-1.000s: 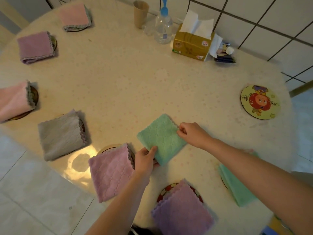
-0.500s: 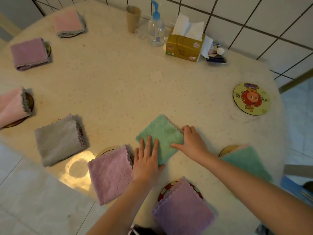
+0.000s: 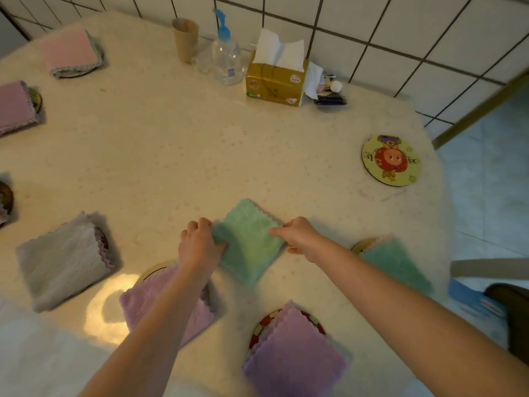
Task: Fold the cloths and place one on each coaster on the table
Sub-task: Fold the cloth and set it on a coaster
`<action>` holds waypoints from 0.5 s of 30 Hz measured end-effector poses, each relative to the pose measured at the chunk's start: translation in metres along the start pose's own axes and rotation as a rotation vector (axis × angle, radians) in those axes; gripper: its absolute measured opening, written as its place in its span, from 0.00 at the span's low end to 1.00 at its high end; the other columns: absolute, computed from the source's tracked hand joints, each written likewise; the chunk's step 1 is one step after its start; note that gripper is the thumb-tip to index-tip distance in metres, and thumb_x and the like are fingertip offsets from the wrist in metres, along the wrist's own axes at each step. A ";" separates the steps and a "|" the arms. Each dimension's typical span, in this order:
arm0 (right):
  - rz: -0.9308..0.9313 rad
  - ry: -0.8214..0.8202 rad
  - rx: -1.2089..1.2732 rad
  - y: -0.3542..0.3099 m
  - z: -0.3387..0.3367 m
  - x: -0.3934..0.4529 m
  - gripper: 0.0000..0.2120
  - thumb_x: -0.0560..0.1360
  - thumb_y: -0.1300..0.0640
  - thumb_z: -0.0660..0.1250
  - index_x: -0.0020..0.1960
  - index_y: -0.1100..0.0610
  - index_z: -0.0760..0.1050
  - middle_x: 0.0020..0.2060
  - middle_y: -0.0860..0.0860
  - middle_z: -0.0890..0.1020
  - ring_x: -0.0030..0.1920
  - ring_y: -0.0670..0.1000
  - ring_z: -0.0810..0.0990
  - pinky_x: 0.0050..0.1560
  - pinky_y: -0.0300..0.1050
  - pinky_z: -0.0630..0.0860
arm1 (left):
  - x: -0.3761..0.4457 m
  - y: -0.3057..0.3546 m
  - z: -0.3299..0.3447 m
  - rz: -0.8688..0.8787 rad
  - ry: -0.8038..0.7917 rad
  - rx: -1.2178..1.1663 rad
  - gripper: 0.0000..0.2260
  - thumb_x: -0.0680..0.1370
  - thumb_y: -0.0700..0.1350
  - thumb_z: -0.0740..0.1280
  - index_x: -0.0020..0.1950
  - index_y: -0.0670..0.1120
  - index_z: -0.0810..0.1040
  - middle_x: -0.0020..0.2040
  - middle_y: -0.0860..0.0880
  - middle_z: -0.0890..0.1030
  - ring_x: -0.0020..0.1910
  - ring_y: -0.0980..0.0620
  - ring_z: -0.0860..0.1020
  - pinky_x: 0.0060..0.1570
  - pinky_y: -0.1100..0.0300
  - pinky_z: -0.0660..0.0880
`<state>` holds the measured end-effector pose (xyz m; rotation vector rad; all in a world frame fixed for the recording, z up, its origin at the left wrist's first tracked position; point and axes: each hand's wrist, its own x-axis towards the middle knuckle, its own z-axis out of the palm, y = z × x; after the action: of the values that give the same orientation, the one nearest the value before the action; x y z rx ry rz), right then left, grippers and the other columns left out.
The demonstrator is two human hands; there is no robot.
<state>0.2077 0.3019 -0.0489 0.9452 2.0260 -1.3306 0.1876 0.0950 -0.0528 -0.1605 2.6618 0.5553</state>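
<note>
Near table edge, centre: folded green cloth [image 3: 249,242], left hand [image 3: 199,245] and right hand [image 3: 299,234] each pinching a side; bare coaster [image 3: 391,160] far right. Risk: folds may spring open if lifted unevenly

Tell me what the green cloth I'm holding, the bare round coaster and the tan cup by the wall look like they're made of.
Green cloth: soft plush fabric, likely microfibre; fuzzy quilted surface, scalloped edge.
Round coaster: a rigid flat disc with a printed cartoon picture and dark rim; the core material is unclear.
Tan cup: looks like matte brown paper; thin plain wall, no gloss.
</note>
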 end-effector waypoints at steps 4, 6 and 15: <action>-0.092 -0.035 0.048 0.010 -0.009 -0.002 0.09 0.72 0.55 0.71 0.39 0.55 0.72 0.40 0.52 0.78 0.43 0.52 0.78 0.50 0.51 0.80 | 0.006 0.008 0.005 -0.121 -0.044 -0.205 0.21 0.69 0.43 0.73 0.59 0.43 0.72 0.51 0.42 0.78 0.52 0.41 0.75 0.45 0.54 0.71; -0.149 -0.073 0.062 0.010 -0.007 -0.005 0.07 0.73 0.56 0.70 0.43 0.57 0.72 0.40 0.52 0.76 0.43 0.52 0.78 0.48 0.51 0.81 | 0.008 0.005 -0.001 -0.172 -0.077 -0.219 0.19 0.67 0.43 0.75 0.55 0.43 0.75 0.47 0.43 0.79 0.47 0.43 0.77 0.41 0.58 0.68; -0.374 -0.095 0.176 0.035 -0.122 -0.008 0.05 0.74 0.61 0.68 0.47 0.55 0.73 0.47 0.57 0.79 0.44 0.51 0.77 0.35 0.41 0.79 | -0.029 0.087 0.014 -0.213 -0.258 -0.906 0.11 0.69 0.33 0.72 0.49 0.38 0.75 0.44 0.42 0.78 0.43 0.46 0.79 0.45 0.53 0.79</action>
<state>0.2334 0.4226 -0.0170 0.5752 2.1064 -1.7399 0.2025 0.1809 -0.0208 -0.5703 1.9355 1.5387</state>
